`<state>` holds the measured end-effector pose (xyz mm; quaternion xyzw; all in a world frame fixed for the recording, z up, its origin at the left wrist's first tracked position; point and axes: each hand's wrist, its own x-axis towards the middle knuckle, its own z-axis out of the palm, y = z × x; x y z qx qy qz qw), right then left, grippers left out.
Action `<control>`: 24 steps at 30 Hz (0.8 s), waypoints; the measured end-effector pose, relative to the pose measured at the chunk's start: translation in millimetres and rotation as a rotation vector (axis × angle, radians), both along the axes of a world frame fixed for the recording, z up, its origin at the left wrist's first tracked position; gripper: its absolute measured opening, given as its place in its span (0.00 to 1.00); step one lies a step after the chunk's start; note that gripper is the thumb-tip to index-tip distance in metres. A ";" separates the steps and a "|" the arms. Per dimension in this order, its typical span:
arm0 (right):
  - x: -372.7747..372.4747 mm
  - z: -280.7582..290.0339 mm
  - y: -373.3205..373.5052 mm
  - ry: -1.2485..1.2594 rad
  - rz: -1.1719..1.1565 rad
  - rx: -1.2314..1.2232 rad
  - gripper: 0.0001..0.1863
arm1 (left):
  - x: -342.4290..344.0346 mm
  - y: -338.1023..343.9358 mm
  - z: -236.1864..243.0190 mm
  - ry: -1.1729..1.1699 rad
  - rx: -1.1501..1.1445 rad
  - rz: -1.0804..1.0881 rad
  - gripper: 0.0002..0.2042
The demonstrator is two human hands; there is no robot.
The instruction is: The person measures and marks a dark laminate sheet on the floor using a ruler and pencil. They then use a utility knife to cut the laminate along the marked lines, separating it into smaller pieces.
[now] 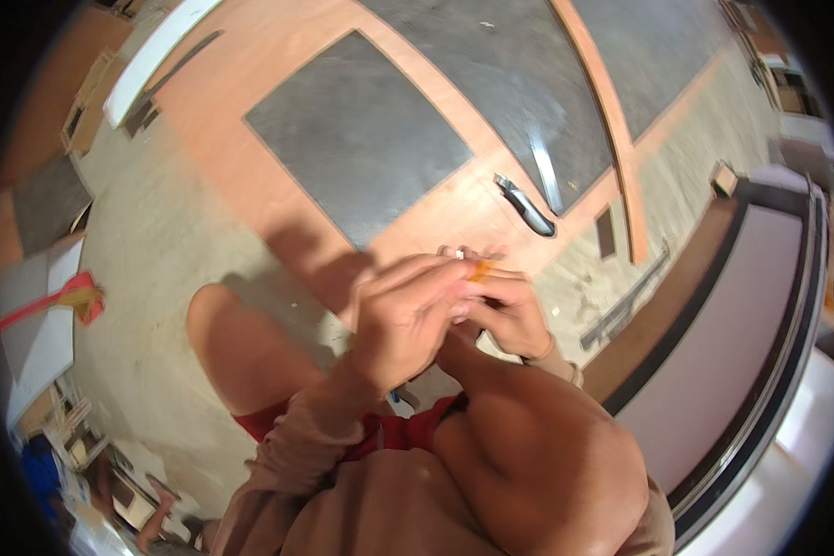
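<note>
My left hand (400,320) and my right hand (517,313) meet in front of my knees, fingers closed together. Between their fingertips shows a small orange, see-through-looking piece (480,270); its kind is hard to tell, as fingers cover most of it and the picture is blurred. A tiny white bit (460,254) shows at the left fingertips. Just beyond the hands, a utility knife (528,209) with a dark and silver body lies on the wooden panel (426,236). Beside the knife, a shiny metal strip (546,171) rests partly on a dark sheet (510,83).
A square dark sheet (361,134) lies on the panel. One wooden strip (612,120) runs along the right. A long framed panel (723,343) stands at the right. At the left are a white board (37,324) with a red strap (42,306) and wood scraps.
</note>
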<state>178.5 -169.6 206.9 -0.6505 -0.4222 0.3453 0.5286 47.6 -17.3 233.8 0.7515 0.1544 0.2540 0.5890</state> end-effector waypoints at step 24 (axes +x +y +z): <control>51.9 158.8 2.3 -0.087 0.035 0.743 0.07 | -58.5 -7.6 -65.4 0.210 -0.196 0.230 0.20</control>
